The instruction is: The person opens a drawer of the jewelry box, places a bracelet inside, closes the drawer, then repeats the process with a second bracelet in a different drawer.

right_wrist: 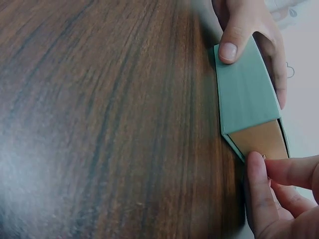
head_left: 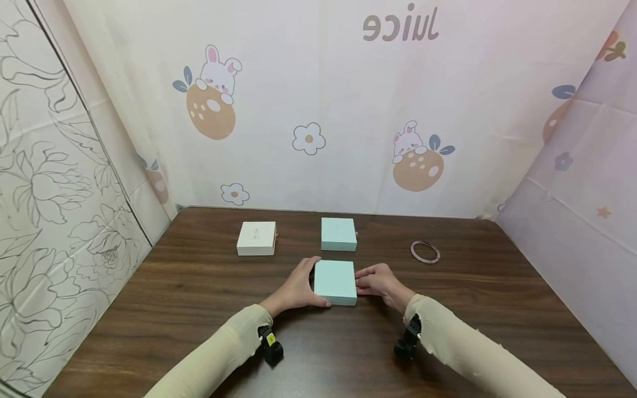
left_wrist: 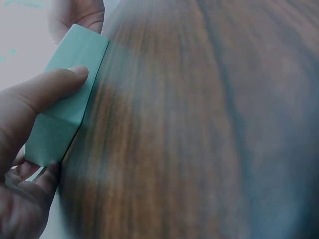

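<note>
A mint-green drawer box (head_left: 335, 279) lies on the wooden table. My left hand (head_left: 298, 284) grips its left part, with the thumb along the near side and the fingers round toward the far side. At the box's right end, my right hand (head_left: 380, 283) has thumb and index finger together on a small pull at the tan drawer front (right_wrist: 259, 138), which sits at the mouth of the sleeve. Most of that pull is hidden by the fingertips. In the left wrist view, the left thumb (left_wrist: 65, 84) presses on the box's green side.
Behind stand a cream-white box (head_left: 256, 239) and a light blue box (head_left: 338, 234), each with a small tab on its right side. A pinkish ring-shaped bangle (head_left: 425, 252) lies to the right on the table (head_left: 199, 309). A printed curtain (head_left: 348, 83) hangs at the table's back edge.
</note>
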Demonstrator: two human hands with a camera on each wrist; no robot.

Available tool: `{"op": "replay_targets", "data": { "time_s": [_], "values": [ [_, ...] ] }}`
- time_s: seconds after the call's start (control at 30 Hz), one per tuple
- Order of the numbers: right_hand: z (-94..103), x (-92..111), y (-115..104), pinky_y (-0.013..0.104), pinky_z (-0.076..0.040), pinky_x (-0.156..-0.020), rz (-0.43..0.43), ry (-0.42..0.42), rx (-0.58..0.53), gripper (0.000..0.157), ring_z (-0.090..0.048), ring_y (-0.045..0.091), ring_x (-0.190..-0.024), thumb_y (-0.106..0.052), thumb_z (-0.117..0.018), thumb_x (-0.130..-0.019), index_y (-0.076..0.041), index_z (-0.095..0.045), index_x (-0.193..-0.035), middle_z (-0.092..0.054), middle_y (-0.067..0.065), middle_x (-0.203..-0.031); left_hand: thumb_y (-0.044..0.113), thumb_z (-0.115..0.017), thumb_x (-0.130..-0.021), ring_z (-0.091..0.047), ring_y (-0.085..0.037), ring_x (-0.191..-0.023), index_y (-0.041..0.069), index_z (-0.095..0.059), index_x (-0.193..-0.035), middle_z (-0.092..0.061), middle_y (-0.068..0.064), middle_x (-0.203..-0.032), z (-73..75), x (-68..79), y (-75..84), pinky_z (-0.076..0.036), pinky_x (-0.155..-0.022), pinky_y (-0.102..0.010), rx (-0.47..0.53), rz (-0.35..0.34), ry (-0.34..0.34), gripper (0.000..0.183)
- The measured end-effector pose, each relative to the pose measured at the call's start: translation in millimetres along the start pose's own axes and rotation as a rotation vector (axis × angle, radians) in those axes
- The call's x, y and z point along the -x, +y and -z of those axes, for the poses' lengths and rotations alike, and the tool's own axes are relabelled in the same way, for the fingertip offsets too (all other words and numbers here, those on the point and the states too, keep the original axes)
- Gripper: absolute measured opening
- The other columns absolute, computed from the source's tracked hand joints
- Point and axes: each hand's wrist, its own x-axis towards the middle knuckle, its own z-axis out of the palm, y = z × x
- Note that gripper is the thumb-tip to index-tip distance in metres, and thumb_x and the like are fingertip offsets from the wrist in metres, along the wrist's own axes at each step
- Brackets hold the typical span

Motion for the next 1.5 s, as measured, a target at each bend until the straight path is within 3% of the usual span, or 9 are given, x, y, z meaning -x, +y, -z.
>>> {"op": "replay_targets", "data": {
  "time_s": [0.27, 0.57, 0.77, 1.07, 1.5],
  "values": [
    [-2.8, 2, 1, 0.031, -0.055, -0.064, 0.023, 0.046, 0.019, 0.02, -0.064, 0.015, -0.065, 0.011, -0.055, -0.088, 0.02, -0.06, -0.106, -0.067, 0.012, -0.079, 0.033, -0.09, -0.061, -0.043, -0.027, -0.12, 0.001, -0.032, -0.145, -0.04, -0.014, -0.137, 0.0, -0.8, 0.6, -0.038, -0.097, -0.044, -0.001, -0.005, 0.006, 0.107],
    [-7.6, 12, 3, 0.032, -0.055, -0.07, 0.054, 0.096, 0.035, 0.026, -0.065, 0.016, -0.073, -0.007, -0.058, -0.095, 0.015, -0.062, -0.108, -0.067, 0.015, -0.087, 0.032, -0.089, -0.063, -0.041, -0.031, -0.126, -0.001, -0.031, -0.147, -0.04, -0.016, -0.141, -0.4, 2.2, 2.3, -0.036, -0.1, -0.046, -0.016, -0.018, 0.028, 0.108],
    [-9.5, 18, 5, 0.037, -0.054, -0.074, 0.106, 0.102, 0.066, 0.023, -0.066, 0.02, -0.079, -0.004, -0.061, -0.092, 0.014, -0.063, -0.106, -0.067, 0.016, -0.091, 0.033, -0.089, -0.064, -0.037, -0.033, -0.132, -0.005, -0.028, -0.147, -0.037, -0.021, -0.145, -1.2, 4.3, 6.5, -0.033, -0.103, -0.045, -0.036, 0.001, 0.048, 0.11],
    [-9.1, 20, 2, 0.038, -0.054, -0.074, 0.106, 0.14, 0.123, 0.021, -0.064, 0.02, -0.077, -0.004, -0.062, -0.092, 0.012, -0.065, -0.105, -0.067, 0.015, -0.09, 0.031, -0.09, -0.063, -0.042, -0.034, -0.128, -0.011, -0.028, -0.144, -0.041, -0.027, -0.141, -5.0, 6.6, 16.0, -0.038, -0.101, -0.044, -0.034, 0.023, 0.081, 0.11],
    [16.3, 20, -19, 0.041, -0.053, -0.079, 0.153, 0.154, 0.167, 0.028, -0.064, 0.018, -0.081, -0.008, -0.059, -0.094, 0.014, -0.062, -0.111, -0.065, 0.021, -0.1, 0.026, -0.088, -0.068, -0.041, -0.03, -0.13, -0.009, -0.022, -0.147, -0.038, -0.023, -0.144, -7.4, -20.5, 39.2, -0.039, -0.1, -0.041, 0.0, 0.007, 0.087, 0.108]
  ]
}}
